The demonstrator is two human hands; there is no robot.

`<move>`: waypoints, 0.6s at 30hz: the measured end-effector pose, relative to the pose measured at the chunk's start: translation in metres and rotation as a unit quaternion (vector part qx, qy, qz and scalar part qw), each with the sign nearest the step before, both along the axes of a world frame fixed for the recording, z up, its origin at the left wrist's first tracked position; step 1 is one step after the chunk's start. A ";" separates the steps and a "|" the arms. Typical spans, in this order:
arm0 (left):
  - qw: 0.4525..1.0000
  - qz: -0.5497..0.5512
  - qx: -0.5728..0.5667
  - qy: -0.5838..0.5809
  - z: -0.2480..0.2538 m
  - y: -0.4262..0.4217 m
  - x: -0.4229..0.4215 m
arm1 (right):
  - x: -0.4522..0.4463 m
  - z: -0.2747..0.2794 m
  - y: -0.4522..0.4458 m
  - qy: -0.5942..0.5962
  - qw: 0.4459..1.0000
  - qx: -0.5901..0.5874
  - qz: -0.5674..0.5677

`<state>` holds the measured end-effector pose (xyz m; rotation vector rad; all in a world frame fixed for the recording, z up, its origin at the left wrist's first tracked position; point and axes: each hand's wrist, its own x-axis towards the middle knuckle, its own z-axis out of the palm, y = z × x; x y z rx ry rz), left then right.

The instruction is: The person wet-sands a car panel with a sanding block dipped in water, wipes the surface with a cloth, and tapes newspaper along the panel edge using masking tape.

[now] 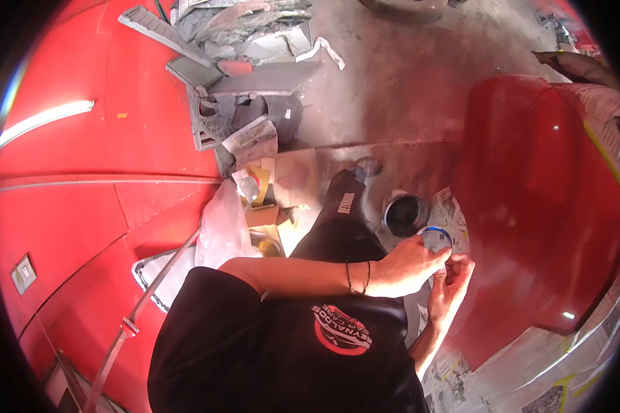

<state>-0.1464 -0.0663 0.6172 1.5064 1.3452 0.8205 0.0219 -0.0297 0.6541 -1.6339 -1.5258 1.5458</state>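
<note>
Bracelets circle the wrist of my left hand (408, 265), which reaches across to the right with its fingers closed on a blue-rimmed ring (437, 230). Pale newspaper shows through the middle of the ring; I cannot tell whether it is a roll of tape. Just below, and almost touching the left fingertips, my right hand (450, 283) has its fingers pinched together. Whatever they may hold is too small to make out. A dark round bucket (404, 212) stands on the floor just beyond both hands.
A large glossy red panel (517, 206) fills the right side, edged with newspaper (530, 361) and yellow tape. On the left are a red wall (83, 227), a clear plastic bag (224, 230) and small boxes (260, 216). Grey parts (265, 84) are piled farther back.
</note>
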 end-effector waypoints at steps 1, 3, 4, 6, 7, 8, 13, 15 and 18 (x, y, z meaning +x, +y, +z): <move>1.000 0.016 0.008 0.000 0.001 0.003 -0.006 | -0.008 0.004 0.006 -0.004 1.000 0.007 0.010; 0.998 0.044 0.043 0.000 0.001 0.009 -0.015 | -0.017 0.012 0.016 -0.029 0.999 0.010 0.028; 0.996 0.054 0.071 -0.001 -0.003 0.014 -0.019 | -0.023 0.013 0.021 -0.049 0.997 0.042 0.040; 0.998 0.011 0.048 -0.032 0.014 0.027 -0.036 | -0.031 0.029 0.029 -0.139 0.986 0.076 0.058; 0.996 0.007 -0.030 -0.081 0.026 0.037 -0.038 | -0.031 0.031 0.028 -0.146 0.981 0.115 0.046; 0.998 -0.001 -0.007 -0.060 0.035 0.047 -0.041 | -0.034 0.035 0.030 -0.144 0.979 0.145 0.025; 0.982 -0.036 0.164 -0.081 0.070 0.092 -0.038 | -0.033 0.074 0.033 -0.068 0.956 0.247 -0.140; 0.972 -0.095 0.192 -0.096 0.077 0.105 -0.024 | -0.015 0.080 0.023 -0.093 0.939 0.288 -0.165; 0.946 -0.197 0.234 -0.104 0.086 0.119 -0.019 | -0.010 0.095 0.010 -0.174 0.916 0.305 -0.197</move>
